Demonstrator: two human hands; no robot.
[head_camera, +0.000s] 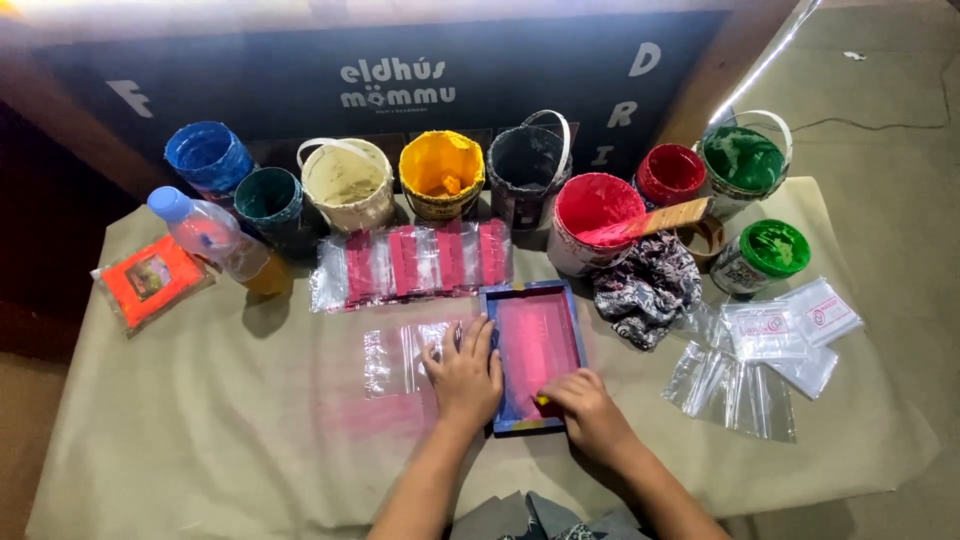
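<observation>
A small blue-framed printing screen (535, 300) smeared with pink ink lies flat on the paper-covered table (200, 440). My left hand (465, 375) rests palm down on the frame's left edge, fingers spread. At the frame's near right corner my right hand (588, 405) is curled around a small yellow tool (541, 400), mostly hidden by the fingers. A clear plastic bag (400, 358) lies partly under the frame's left side, beside my left hand.
Several open paint tubs stand along the back, among them yellow (441, 170), red (592, 215) with a wooden stick (660, 220), and green (742, 165). Pink printed bags (415, 262), a stained rag (645, 285), a plastic bottle (215, 240), an orange packet (150, 280) and clear bags (760, 370) surround the screen.
</observation>
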